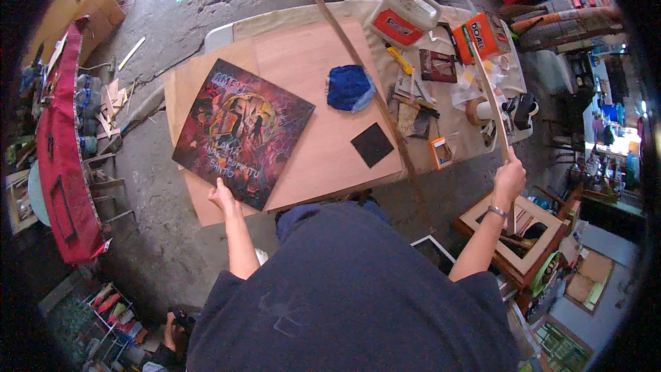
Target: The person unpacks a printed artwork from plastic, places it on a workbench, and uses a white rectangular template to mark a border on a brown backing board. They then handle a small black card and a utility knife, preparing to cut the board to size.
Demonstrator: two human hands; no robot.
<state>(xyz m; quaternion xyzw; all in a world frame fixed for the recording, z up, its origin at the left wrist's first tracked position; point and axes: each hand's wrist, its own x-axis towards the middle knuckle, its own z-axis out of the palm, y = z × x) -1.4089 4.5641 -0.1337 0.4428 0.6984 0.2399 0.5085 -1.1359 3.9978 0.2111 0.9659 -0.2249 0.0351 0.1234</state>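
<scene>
The fingers of the right hand point(509, 178) are curled tight around the near end of a long, thin wooden strip point(490, 96), which rises from the grip and slants away toward the far side, over the right end of the table. The left hand point(221, 198) rests on the near edge of a square dark artwork print with red and orange figures point(242, 131); its fingers lie flat and close together on the print's lower border, pressing rather than pinching.

The print lies tilted on a large pale plywood sheet point(310, 62) that covers the left and middle of the cloth-covered work table point(358, 10). To the right of the print, on the same sheet, sits a crumpled blue cloth point(348, 87), and nearer, a small black square piece point(372, 144). A second long dark wooden strip point(365, 83) runs diagonally across the sheet just beside the blue cloth.

At the far right end of the table stand a white plastic jug with a red cap and red label point(403, 12) and an orange box point(485, 36) — around them a clutter of small tools and papers. Right of the person, on the ground, lies a light wooden picture frame point(520, 231). On the left, well apart, a long red board point(62, 151) leans among scrap wood.
</scene>
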